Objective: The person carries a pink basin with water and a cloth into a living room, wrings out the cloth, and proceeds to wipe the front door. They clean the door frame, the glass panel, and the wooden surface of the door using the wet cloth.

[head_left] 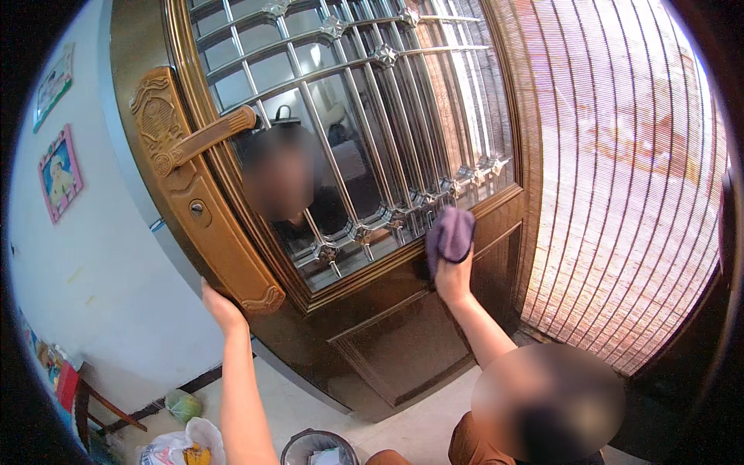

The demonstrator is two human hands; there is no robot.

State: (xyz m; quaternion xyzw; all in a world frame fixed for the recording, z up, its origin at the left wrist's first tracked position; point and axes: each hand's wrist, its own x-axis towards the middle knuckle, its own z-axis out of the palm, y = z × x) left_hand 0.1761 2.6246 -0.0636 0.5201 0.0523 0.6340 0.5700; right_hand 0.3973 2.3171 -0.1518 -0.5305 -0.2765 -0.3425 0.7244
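Two hands at the door (310,358). Left hand (225,314) is on its handle-side edge, beside the lower end of the handle plate (225,256); fingers partly hidden, can't tell how far they're curled. Right hand (454,280) is closed around a bunched purple cloth (451,232), which sits at the door's front, by the bottom rim of its glass (333,275). Handle (205,142) sticks out over the door's left side, bar grille (385,54) across its upper part. Mesh screen (620,194) right of the door. Bin (287,449) and white bag (157,449) on the floor, near side of the door.
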